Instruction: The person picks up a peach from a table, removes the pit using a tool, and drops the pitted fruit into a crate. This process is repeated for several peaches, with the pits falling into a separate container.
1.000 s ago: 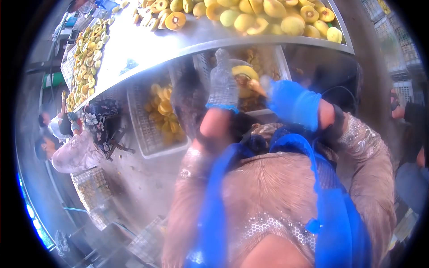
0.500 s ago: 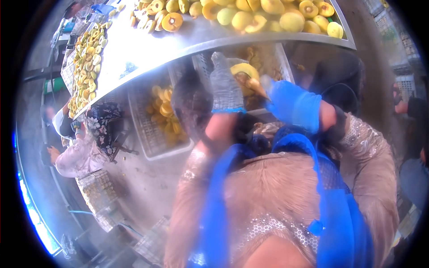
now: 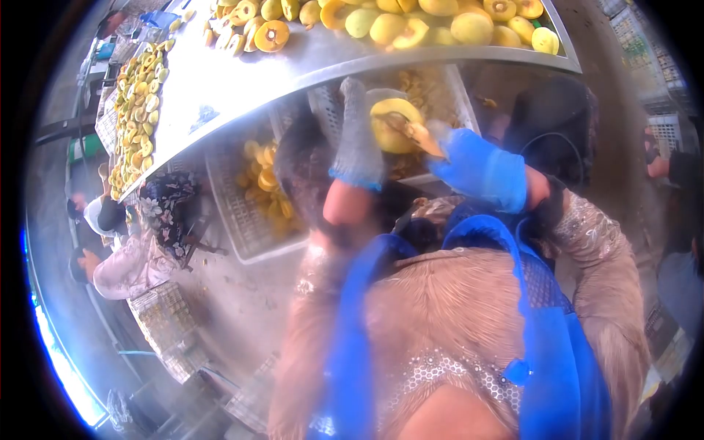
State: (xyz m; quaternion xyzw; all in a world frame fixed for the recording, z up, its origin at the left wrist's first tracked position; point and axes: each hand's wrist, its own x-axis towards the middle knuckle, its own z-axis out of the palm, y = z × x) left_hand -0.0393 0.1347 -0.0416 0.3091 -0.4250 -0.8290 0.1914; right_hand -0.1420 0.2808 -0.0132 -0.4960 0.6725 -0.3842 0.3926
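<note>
My left hand (image 3: 359,139), in a grey knit glove with a blue cuff, is closed on a yellow peach half (image 3: 392,117) over a crate below the table edge. The half's hollowed cut side shows toward my right hand. My right hand (image 3: 477,167), in a blue glove, is wrapped round a slim tan tool (image 3: 427,141). The tool's far end meets the cut side of the peach half; its exact kind is unclear. Fingers of both hands are partly hidden by the gloves' bulk and blur.
Yellow peach halves (image 3: 469,28) lie piled on the metal table (image 3: 293,77) ahead. A white crate (image 3: 458,103) stands beneath my hands, and another crate (image 3: 271,253) holds peach pieces at left. A person (image 3: 136,257) sits at the far left beside more halves (image 3: 139,103).
My left hand has shifted slightly left and tilted, with the peach half turned a little. My right hand and the tool stay close against it. The whole view has shifted slightly.
</note>
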